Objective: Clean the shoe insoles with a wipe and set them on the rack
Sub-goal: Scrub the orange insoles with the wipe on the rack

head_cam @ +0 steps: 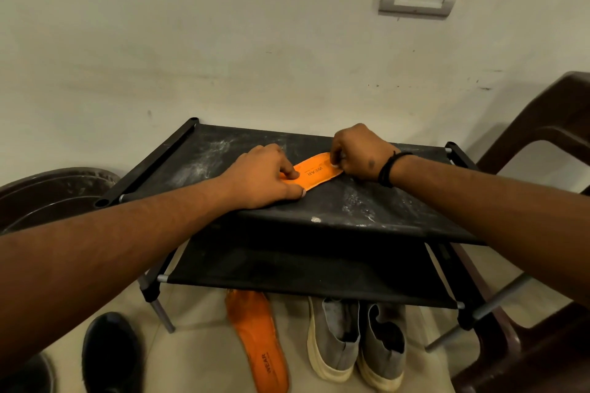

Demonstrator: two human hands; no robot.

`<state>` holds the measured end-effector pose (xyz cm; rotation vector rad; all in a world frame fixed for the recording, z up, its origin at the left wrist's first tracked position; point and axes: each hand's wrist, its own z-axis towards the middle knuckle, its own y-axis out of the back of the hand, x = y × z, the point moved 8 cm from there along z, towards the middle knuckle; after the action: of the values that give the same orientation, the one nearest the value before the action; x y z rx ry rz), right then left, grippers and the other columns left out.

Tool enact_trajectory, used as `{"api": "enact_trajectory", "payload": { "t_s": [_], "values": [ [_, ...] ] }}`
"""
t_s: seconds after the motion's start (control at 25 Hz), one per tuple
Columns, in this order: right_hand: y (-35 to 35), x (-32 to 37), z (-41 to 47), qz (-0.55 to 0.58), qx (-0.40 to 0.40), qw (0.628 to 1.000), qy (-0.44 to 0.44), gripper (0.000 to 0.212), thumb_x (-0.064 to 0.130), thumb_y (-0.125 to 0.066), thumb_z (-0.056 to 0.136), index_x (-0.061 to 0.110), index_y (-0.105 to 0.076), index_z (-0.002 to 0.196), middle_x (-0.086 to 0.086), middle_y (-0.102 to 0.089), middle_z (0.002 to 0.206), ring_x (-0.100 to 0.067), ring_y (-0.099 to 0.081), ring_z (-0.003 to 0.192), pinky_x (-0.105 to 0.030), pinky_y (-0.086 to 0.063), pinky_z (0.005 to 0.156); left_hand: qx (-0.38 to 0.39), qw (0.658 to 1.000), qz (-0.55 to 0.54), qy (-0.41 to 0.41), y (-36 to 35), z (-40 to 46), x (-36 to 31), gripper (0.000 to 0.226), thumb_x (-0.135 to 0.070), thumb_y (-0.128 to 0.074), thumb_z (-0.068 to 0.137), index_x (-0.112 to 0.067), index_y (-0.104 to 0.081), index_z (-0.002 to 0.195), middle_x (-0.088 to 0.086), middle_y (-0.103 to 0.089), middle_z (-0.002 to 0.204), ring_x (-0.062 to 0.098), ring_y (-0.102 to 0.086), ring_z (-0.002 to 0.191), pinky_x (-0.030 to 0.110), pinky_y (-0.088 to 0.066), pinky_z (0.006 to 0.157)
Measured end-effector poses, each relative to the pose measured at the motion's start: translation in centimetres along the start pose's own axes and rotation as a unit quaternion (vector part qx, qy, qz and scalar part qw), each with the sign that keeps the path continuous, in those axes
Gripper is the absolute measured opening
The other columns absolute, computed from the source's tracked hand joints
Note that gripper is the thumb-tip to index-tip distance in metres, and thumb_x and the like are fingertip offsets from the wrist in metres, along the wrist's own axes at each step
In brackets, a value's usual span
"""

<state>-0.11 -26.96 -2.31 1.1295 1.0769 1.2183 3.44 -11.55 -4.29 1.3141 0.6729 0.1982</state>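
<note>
Your left hand (265,177) pins the orange insole (314,174) on the rack (351,207) top; your right hand (360,153) pinches a white wipe (336,165) at its end (barely visible). Scrub hard and it could skid into that dust.

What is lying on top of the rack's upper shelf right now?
One orange insole on the dusty upper shelf, pinned by the left hand and right hand. The hands cover both its ends; any wipe is hidden.
</note>
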Motion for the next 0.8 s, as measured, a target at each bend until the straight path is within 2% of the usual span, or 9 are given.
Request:
{"api": "enact_trajectory", "payload": {
  "t_s": [0.12, 0.28, 0.44, 0.6, 0.72, 0.8],
  "values": [
    [0.9, -1.9, 0.7, 0.018, -0.021, 0.999, -0.043, 0.019, 0.002, -0.063, 0.082, 0.01, -0.077, 0.091, -0.01, -0.072, 0.1, -0.027, -0.065, 0.095, -0.033, -0.053, 0.081, 0.0, 1.0, 0.001, -0.002, 0.1, -0.2, -0.3, 0.046, -0.048, -0.07, 0.087, -0.022, -0.072, 0.125, -0.002, -0.06, 0.13, 0.016, -0.052, 0.118, 0.043, -0.046, 0.102],
    [2.5, -0.7, 0.3, 0.062, -0.08, 0.995, -0.001, 0.019, 0.003, -0.064, 0.077, 0.01, -0.079, 0.086, -0.009, -0.071, 0.098, -0.023, -0.065, 0.091, -0.032, -0.053, 0.08, -0.001, 1.0, 0.001, -0.006, 0.2, -0.2, -0.4, 0.046, -0.047, -0.071, 0.087, -0.021, -0.072, 0.125, -0.003, -0.06, 0.13, 0.014, -0.052, 0.117, 0.041, -0.047, 0.101],
    [0.6, -0.5, 1.0, 0.031, -0.032, 0.999, 0.006, 0.016, 0.004, -0.062, 0.084, 0.011, -0.075, 0.093, -0.008, -0.07, 0.103, -0.025, -0.064, 0.095, -0.033, -0.052, 0.082, -0.001, 1.0, 0.001, -0.005, 0.2, -0.1, -0.4, 0.046, -0.047, -0.071, 0.087, -0.021, -0.072, 0.124, -0.002, -0.06, 0.13, 0.016, -0.052, 0.119, 0.044, -0.047, 0.102],
    [0.9, -0.2, 2.1, 0.085, -0.071, 0.994, -0.008, 0.015, 0.006, -0.067, 0.079, 0.016, -0.071, 0.089, -0.002, -0.071, 0.096, -0.021, -0.062, 0.091, -0.024, -0.042, 0.073, -0.002, 1.0, -0.003, 0.001, 0.2, -0.2, 0.0, 0.044, -0.048, -0.072, 0.086, -0.023, -0.073, 0.123, -0.003, -0.058, 0.128, 0.018, -0.051, 0.119, 0.046, -0.046, 0.101],
    [0.6, 1.2, 2.2, 0.142, -0.053, 0.988, 0.002, 0.014, 0.008, -0.072, 0.074, 0.017, -0.071, 0.085, 0.002, -0.072, 0.092, -0.012, -0.06, 0.085, -0.018, -0.038, 0.066, -0.003, 1.0, -0.01, -0.003, 0.2, -0.3, -0.3, 0.042, -0.044, -0.072, 0.086, -0.021, -0.074, 0.121, -0.003, -0.062, 0.128, 0.017, -0.053, 0.119, 0.044, -0.046, 0.101],
    [0.5, 1.4, 2.3, 0.125, -0.039, 0.991, 0.011, 0.011, 0.008, -0.072, 0.075, 0.016, -0.072, 0.084, 0.0, -0.072, 0.091, -0.015, -0.062, 0.086, -0.02, -0.039, 0.067, -0.006, 1.0, -0.011, -0.004, 0.4, -0.3, -0.5, 0.042, -0.044, -0.072, 0.087, -0.02, -0.074, 0.121, -0.003, -0.062, 0.129, 0.016, -0.053, 0.119, 0.043, -0.046, 0.101]
  ]
}}
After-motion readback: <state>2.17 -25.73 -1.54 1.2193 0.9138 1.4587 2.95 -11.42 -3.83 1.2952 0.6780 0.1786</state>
